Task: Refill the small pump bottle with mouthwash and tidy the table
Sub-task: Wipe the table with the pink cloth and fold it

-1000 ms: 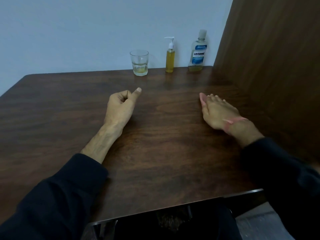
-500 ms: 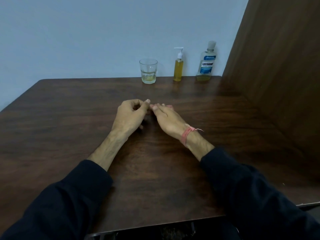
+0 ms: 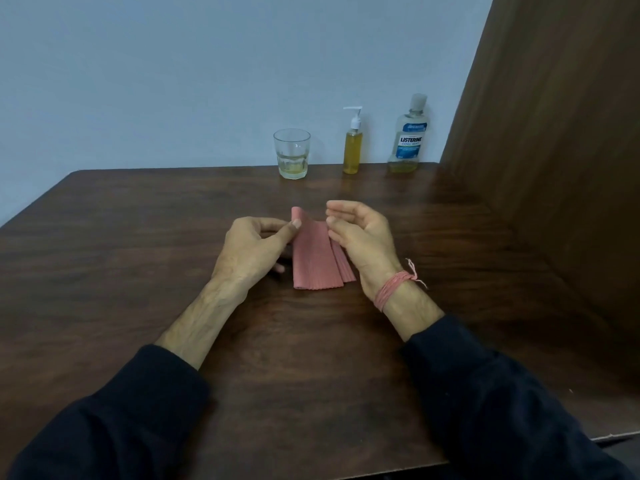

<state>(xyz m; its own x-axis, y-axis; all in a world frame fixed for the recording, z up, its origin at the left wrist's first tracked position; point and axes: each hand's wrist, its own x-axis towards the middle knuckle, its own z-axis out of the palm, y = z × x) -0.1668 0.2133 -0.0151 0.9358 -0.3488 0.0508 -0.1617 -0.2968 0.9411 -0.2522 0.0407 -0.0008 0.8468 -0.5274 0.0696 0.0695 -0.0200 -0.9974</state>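
Observation:
A pink ribbed cloth (image 3: 315,261), folded in layers, stands on edge at the middle of the dark wooden table (image 3: 138,258). My left hand (image 3: 252,251) pinches its upper left corner between thumb and fingers. My right hand (image 3: 360,237) is against the cloth's right side, fingers loosely extended with nothing between them; its palm hides the cloth's right edge. At the back of the table stand the small pump bottle (image 3: 352,147), full of yellow liquid, and to its right the Listerine mouthwash bottle (image 3: 408,140), with only a little liquid at its bottom.
A drinking glass (image 3: 292,154) with a little yellowish liquid stands left of the pump bottle. A wooden panel (image 3: 554,133) walls off the table's right side. A pale wall runs behind the table.
My right hand came from the right side of the table to meet my left at the middle. The pink cloth, unseen before, now shows unfolding between the two hands.

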